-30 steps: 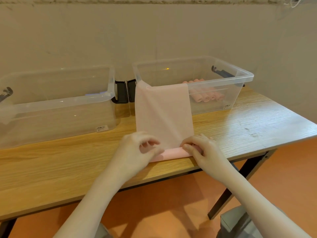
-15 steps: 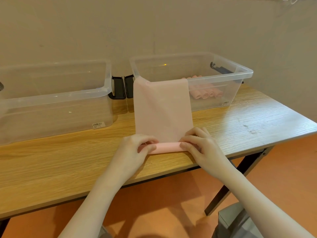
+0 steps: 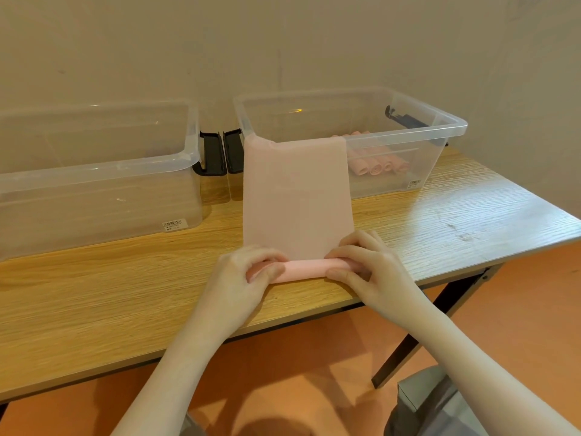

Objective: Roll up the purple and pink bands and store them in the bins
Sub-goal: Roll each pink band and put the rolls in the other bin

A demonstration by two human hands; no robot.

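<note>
Wooden table by a plain wall: the roll of pink band is thicker than a second ago.
The left hand and right hand each grip one end of the roll; its tail drapes over the right bin, so more rolling remains.

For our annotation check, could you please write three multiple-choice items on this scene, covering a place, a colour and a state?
1. Where do the finished rolls lie?
A. right bin
B. left bin
C. floor

2. What colour is the band being rolled?
A. purple
B. pink
C. green

3. How is the band's far end?
A. fully rolled
B. flat on the table
C. draped over the right bin's rim

Key: 1 A, they show through the right bin wall. 2 B, it is pale pink. 3 C, it hangs from the rim while left hand and right hand grip the rolled near end.
</note>
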